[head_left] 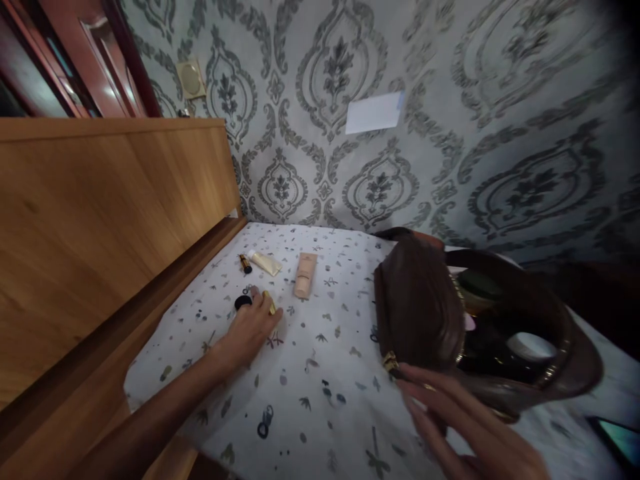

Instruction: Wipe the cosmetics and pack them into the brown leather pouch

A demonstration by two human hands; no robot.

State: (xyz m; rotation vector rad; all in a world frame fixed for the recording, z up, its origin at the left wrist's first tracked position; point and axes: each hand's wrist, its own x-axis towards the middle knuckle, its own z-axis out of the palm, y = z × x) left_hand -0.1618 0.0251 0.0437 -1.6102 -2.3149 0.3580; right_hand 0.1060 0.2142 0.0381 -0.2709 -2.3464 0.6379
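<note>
My left hand (pixel 253 328) is low over the patterned cloth (pixel 320 373), its fingers closed around a small gold tube (pixel 270 303). By the fingertips is a round black cap or lid (pixel 243 302). Farther back lie a small gold-and-black bottle (pixel 245 263), a cream squeeze tube (pixel 266 263) and a beige squeeze tube (pixel 305 275). On the right, my right hand (pixel 465 420) grips the near edge of a brown handbag (pixel 417 300) by its gold zipper end. The bag gapes open, showing a white round lid (pixel 531 347) and a dark green item (pixel 479 283).
A wooden panel (pixel 120 180) borders the cloth on the left. Behind it rises a patterned wall (pixel 320 173) with a white card (pixel 375 112) and a switch plate (pixel 191 80). A phone-like screen (pixel 620 437) lies at the lower right edge.
</note>
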